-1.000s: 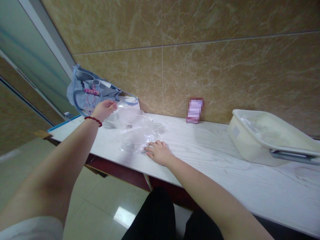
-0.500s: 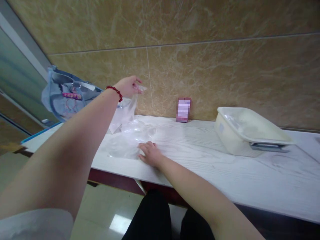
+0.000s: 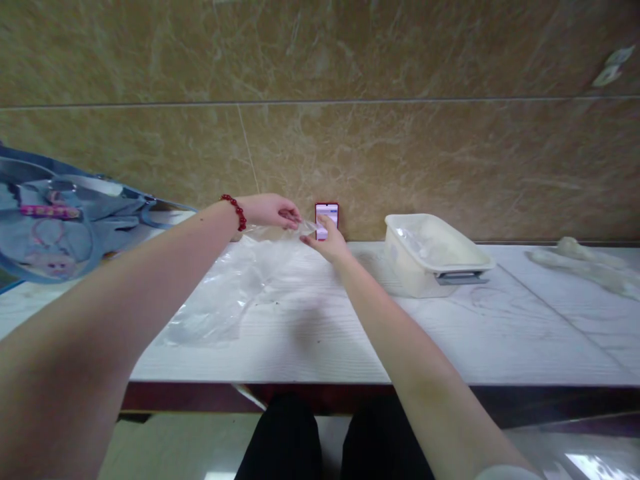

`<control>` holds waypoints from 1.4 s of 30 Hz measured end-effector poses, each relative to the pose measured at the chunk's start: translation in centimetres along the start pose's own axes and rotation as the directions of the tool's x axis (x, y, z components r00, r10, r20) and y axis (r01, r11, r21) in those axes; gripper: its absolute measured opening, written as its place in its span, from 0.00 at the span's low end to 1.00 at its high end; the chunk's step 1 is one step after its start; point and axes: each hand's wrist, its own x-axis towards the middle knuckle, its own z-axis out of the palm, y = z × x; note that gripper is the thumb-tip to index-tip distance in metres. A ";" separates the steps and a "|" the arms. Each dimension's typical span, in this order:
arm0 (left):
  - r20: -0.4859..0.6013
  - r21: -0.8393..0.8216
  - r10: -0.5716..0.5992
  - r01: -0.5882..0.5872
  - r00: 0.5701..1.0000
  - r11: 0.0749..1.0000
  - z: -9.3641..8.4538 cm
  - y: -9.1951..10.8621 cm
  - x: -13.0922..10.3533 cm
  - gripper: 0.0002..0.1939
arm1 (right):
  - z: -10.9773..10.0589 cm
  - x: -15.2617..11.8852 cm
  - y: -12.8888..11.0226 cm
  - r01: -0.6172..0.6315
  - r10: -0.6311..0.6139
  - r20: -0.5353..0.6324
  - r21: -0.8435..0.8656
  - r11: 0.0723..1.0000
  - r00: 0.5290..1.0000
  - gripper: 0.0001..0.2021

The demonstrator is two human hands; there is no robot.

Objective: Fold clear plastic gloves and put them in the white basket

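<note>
A clear plastic bag (image 3: 227, 293) lies crumpled over the left part of the white wood-grain table (image 3: 320, 353), its upper end lifted. My left hand (image 3: 277, 211), below a red bead bracelet, is closed on that raised end. My right hand (image 3: 327, 240) pinches the same end from the right, thumb and fingers close together. Behind my right hand a phone (image 3: 327, 212) in a red case leans upright against the wall, its screen lit and partly covered by my fingers.
To the right stands a cream plastic bin (image 3: 420, 277) with a grey handle and clear plastic inside. A light blue bag (image 3: 115, 220) rests at the far left. Crumpled translucent plastic (image 3: 590, 263) lies at the far right. The marbled tile wall (image 3: 400, 160) borders the table's back.
My right hand has risen from the table to the bag's end beside my left hand. The left hand has come lower, and the bag is more spread out. The view has shifted right.
</note>
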 end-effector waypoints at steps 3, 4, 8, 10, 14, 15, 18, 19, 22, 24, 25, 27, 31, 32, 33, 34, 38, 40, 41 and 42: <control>0.047 -0.006 0.003 -0.003 0.999 1.000 0.4 -0.5 1.1 0.21 | -2.1 2.0 0.1 -0.122 0.092 0.215 0.131 0.984 0.972 0.14; 0.055 -0.001 -0.012 0.012 0.998 1.000 0.5 -0.9 1.5 0.21 | -2.5 2.5 0.1 -0.162 0.127 0.235 0.137 0.977 0.964 0.10; 0.055 0.001 -0.121 0.121 0.991 0.993 0.6 -2.3 2.9 0.19 | -4.0 4.2 0.3 -0.221 0.201 0.161 0.117 0.968 0.966 0.03; -0.022 -0.010 -0.168 0.168 0.986 0.986 0.5 -2.3 3.5 0.16 | -4.8 5.0 0.5 -0.207 0.197 0.114 0.083 0.975 0.974 0.02; -0.303 -0.093 -0.163 0.141 0.939 0.986 0.5 -0.9 4.3 0.12 | -6.8 5.7 0.5 -0.025 0.024 -0.009 -0.127 0.992 1.000 0.04; -0.378 -0.115 -0.153 0.118 0.913 0.986 0.6 -0.4 4.3 0.12 | -7.1 5.7 0.5 0.023 -0.029 -0.034 -0.160 0.987 0.999 0.05; -0.587 -0.100 -0.097 0.046 0.804 0.994 1.9 0.5 3.4 0.11 | -7.6 4.5 0.5 0.100 -0.113 -0.062 -0.183 0.978 0.992 0.07; -0.642 -0.079 -0.070 0.025 0.764 0.997 2.6 0.5 2.9 0.11 | -7.6 3.8 0.5 0.115 -0.129 -0.057 -0.196 0.974 0.990 0.07; -0.712 -0.052 -0.016 -0.030 0.702 0.998 6.2 0.1 0.7 0.11 | -7.1 0.9 0.6 0.163 -0.182 -0.044 -0.270 0.949 0.982 0.07; -0.690 -0.039 0.026 -0.074 0.723 0.997 9.3 -0.4 -1.0 0.10 | -6.6 -1.6 0.9 0.182 -0.196 -0.020 -0.295 0.938 0.980 0.06; -0.680 -0.028 0.053 -0.099 0.732 0.995 10.9 -0.7 -1.8 0.10 | -6.3 -2.9 1.3 0.189 -0.193 0.013 -0.297 0.936 0.981 0.06; -0.649 -0.032 0.074 -0.124 0.757 0.992 14.1 -1.0 -3.3 0.09 | -5.7 -5.7 2.3 0.191 -0.172 0.088 -0.322 0.927 0.981 0.06; -0.537 0.004 0.085 -0.098 0.839 0.995 19.1 -1.1 -4.9 0.08 | -4.6 -10.2 4.8 0.207 -0.121 0.205 -0.474 0.856 0.971 0.06; -0.500 0.043 0.097 -0.088 0.860 0.995 20.0 -1.0 -5.1 0.09 | -4.4 -11.0 5.3 0.212 -0.109 0.223 -0.517 0.829 0.969 0.06; -0.461 0.092 0.112 -0.079 0.880 0.993 20.6 -1.0 -5.4 0.09 | -4.3 -11.7 5.7 0.218 -0.097 0.239 -0.555 0.803 0.966 0.06; -0.422 0.139 0.128 -0.075 0.898 0.987 21.1 -0.9 -5.6 0.09 | -4.3 -12.3 6.0 0.222 -0.083 0.254 -0.588 0.778 0.964 0.07; -0.305 0.268 0.184 -0.101 0.935 0.958 22.2 -0.4 -6.6 0.10 | -4.6 -13.9 6.0 0.218 0.007 0.313 -0.676 0.704 0.950 0.07; -0.275 0.297 0.200 -0.115 0.941 0.948 22.3 -0.2 -7.2 0.10 | -5.0 -14.4 5.6 0.212 0.041 0.326 -0.700 0.682 0.945 0.07; -0.262 0.313 0.205 -0.118 0.943 0.942 22.4 0.0 -7.5 0.10 | -5.3 -14.7 5.3 0.210 0.049 0.327 -0.709 0.673 0.944 0.08; -0.252 0.330 0.208 -0.119 0.945 0.936 22.4 0.1 -7.7 0.10 | -5.6 -14.8 5.1 0.209 0.056 0.327 -0.718 0.664 0.943 0.08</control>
